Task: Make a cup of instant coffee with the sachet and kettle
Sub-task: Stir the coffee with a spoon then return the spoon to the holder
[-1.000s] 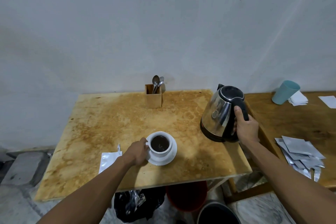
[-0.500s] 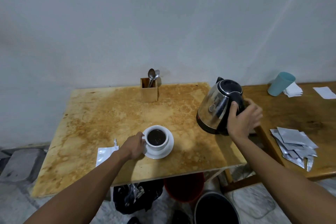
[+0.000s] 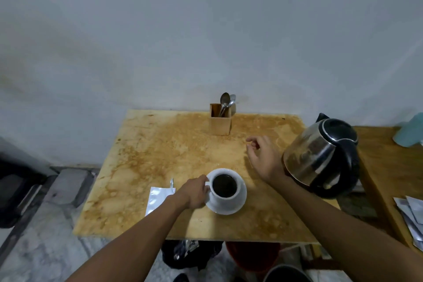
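A white cup [image 3: 225, 186] full of dark coffee sits on a white saucer [image 3: 229, 207] near the table's front. My left hand [image 3: 194, 192] grips the cup's handle on its left side. The steel and black kettle [image 3: 322, 158] stands at the table's right edge, with nothing holding it. My right hand [image 3: 263, 158] hovers empty over the table, between the kettle and the wooden spoon holder [image 3: 220, 122], its fingers loosely curled. Spoons [image 3: 225, 102] stick up from that holder. A torn silver sachet [image 3: 159, 199] lies flat left of my left wrist.
The stained wooden table [image 3: 160, 158] stands against a pale wall. A second table [image 3: 389, 167] on the right carries a teal cup [image 3: 409, 133] and a pile of silver sachets [image 3: 412, 217]. Bins and a black bag [image 3: 190, 256] sit under the table.
My right hand has let go of the kettle's handle and moved left toward the spoon holder. The kettle stays on the table. My left hand still holds the cup.
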